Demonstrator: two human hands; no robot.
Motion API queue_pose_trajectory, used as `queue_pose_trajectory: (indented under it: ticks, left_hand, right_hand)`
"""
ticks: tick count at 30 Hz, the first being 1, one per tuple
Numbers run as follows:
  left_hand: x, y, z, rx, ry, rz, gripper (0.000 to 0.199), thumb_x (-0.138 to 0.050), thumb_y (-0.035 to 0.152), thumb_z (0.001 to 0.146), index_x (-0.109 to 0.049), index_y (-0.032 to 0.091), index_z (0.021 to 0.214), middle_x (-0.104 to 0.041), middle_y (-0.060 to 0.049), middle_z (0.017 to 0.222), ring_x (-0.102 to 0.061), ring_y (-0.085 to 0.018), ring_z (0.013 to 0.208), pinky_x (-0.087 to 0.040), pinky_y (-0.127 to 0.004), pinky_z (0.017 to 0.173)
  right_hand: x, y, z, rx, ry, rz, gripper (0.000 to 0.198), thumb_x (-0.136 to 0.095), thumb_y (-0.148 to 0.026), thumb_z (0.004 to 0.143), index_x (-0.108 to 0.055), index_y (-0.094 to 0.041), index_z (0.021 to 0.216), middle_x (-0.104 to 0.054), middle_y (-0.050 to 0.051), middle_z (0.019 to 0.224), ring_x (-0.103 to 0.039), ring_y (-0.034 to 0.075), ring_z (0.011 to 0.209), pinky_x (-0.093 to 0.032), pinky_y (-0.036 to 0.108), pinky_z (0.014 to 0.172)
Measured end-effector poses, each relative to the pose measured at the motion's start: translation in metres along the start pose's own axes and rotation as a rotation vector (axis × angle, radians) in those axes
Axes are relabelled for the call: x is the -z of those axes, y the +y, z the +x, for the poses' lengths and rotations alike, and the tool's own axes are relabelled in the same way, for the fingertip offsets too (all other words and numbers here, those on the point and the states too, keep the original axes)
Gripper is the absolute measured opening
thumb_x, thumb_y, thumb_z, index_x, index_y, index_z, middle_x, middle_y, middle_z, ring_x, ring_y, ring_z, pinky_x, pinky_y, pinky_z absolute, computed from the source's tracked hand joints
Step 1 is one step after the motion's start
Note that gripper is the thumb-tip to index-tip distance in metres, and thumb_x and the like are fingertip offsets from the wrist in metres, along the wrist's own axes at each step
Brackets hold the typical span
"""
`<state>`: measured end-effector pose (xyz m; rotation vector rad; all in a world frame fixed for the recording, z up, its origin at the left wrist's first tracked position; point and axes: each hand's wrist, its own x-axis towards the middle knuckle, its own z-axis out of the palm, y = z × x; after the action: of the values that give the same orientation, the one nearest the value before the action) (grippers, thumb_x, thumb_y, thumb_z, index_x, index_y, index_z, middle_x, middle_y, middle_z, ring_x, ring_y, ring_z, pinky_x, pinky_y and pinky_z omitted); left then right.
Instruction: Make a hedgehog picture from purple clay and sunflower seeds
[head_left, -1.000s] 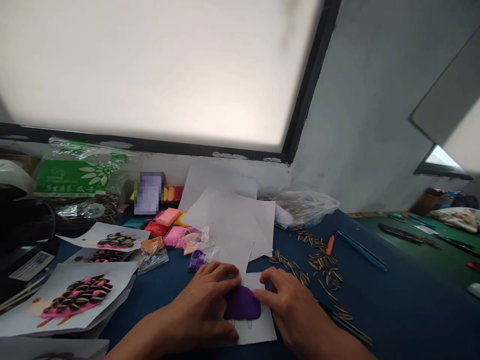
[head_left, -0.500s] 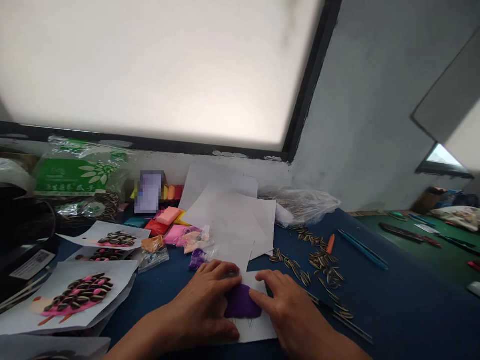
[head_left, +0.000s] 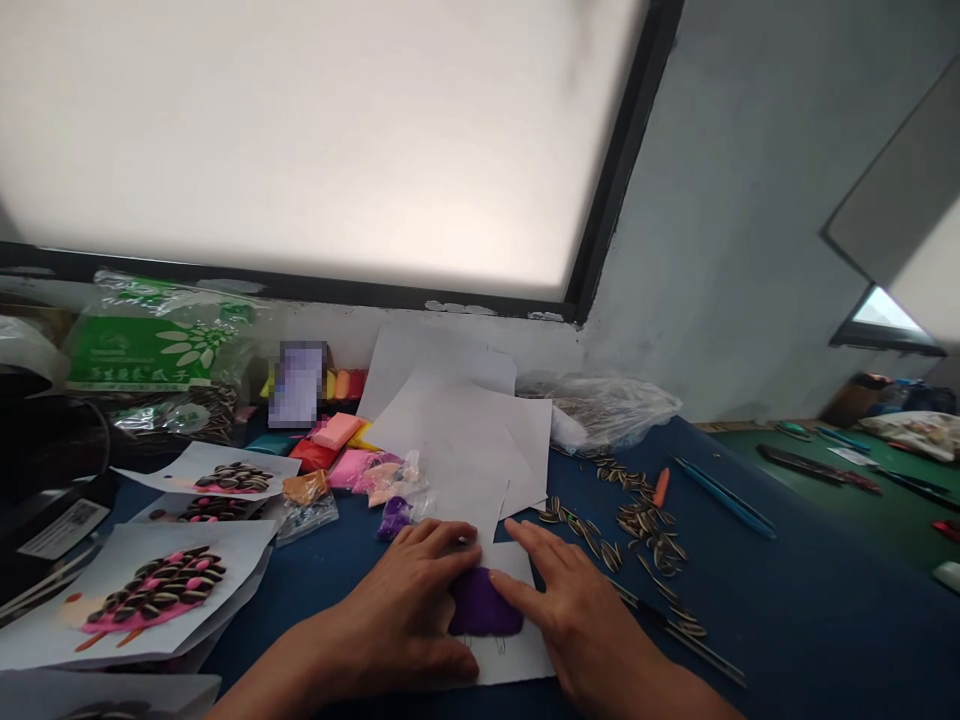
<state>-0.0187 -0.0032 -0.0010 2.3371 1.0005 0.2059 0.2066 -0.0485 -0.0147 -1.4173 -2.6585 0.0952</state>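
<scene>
A flat patch of purple modelling clay (head_left: 487, 605) lies on a small white sheet of paper (head_left: 521, 662) with short pencil lines below the clay. My left hand (head_left: 409, 605) rests on the paper's left side, fingers and thumb spread around the clay's left edge. From the right, my right hand (head_left: 570, 605) reaches over the sheet with its thumb at the clay's upper right edge and its other fingers stretched forward. Neither hand grips anything. The clay's left edge is partly hidden by my left hand.
Sunflower seeds (head_left: 649, 520), an orange stick (head_left: 661, 488), blue tweezers (head_left: 724, 497) and a dark pen (head_left: 679, 630) lie to the right. Seed-covered pictures (head_left: 161, 590) are at left. Clay packets (head_left: 337, 430), blank sheets (head_left: 457, 430) and a green seed bag (head_left: 161, 350) stand behind.
My right thumb has slid left and slightly up along the clay's upper edge, and the right fingers have stretched farther forward. My left hand has hardly moved.
</scene>
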Motion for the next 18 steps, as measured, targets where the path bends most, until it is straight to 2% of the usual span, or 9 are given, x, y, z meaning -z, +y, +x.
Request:
queue_pose_trajectory:
  ticks: [4, 9, 15, 18]
  left_hand:
    - [0.0002, 0.0017, 0.0005, 0.01, -0.012, 0.01, 0.077, -0.081, 0.043, 0.066, -0.056, 0.021, 0.135, -0.045, -0.013, 0.15, -0.037, -0.038, 0.136, -0.028, -0.053, 0.114]
    - [-0.0013, -0.0021, -0.0002, -0.012, 0.015, 0.002, 0.078, -0.082, 0.044, 0.065, -0.057, 0.021, 0.135, -0.045, -0.014, 0.149, -0.037, -0.038, 0.136, -0.028, -0.055, 0.114]
    - [0.005, -0.0009, -0.0023, 0.019, -0.04, -0.054, 0.078, -0.082, 0.037, 0.064, -0.057, 0.022, 0.136, -0.042, -0.012, 0.151, -0.034, -0.037, 0.138, -0.028, -0.053, 0.115]
    - [0.0052, -0.0009, -0.002, 0.014, -0.042, -0.058, 0.079, -0.082, 0.037, 0.063, -0.056, 0.02, 0.136, -0.042, -0.013, 0.151, -0.034, -0.037, 0.138, -0.028, -0.051, 0.116]
  right_hand:
    - [0.0003, -0.0021, -0.0006, 0.06, -0.017, 0.02, 0.046, -0.057, -0.013, 0.086, -0.063, -0.024, 0.131, -0.035, 0.023, 0.154, -0.035, 0.04, 0.14, -0.041, 0.059, 0.104]
    - [0.0033, -0.0057, 0.0007, 0.055, -0.055, -0.022, 0.042, -0.056, -0.016, 0.088, -0.064, -0.023, 0.128, -0.034, 0.021, 0.155, -0.033, 0.04, 0.142, -0.042, 0.057, 0.103]
    - [-0.0007, -0.0073, 0.0028, 0.05, -0.082, -0.057, 0.063, -0.058, -0.007, 0.081, -0.053, -0.026, 0.141, -0.029, 0.021, 0.157, -0.03, 0.039, 0.143, -0.042, 0.056, 0.105]
    - [-0.0028, -0.0063, 0.0037, 0.064, -0.08, -0.038, 0.056, -0.056, -0.01, 0.085, -0.057, -0.028, 0.137, -0.029, 0.018, 0.158, -0.029, 0.038, 0.144, -0.042, 0.056, 0.104]
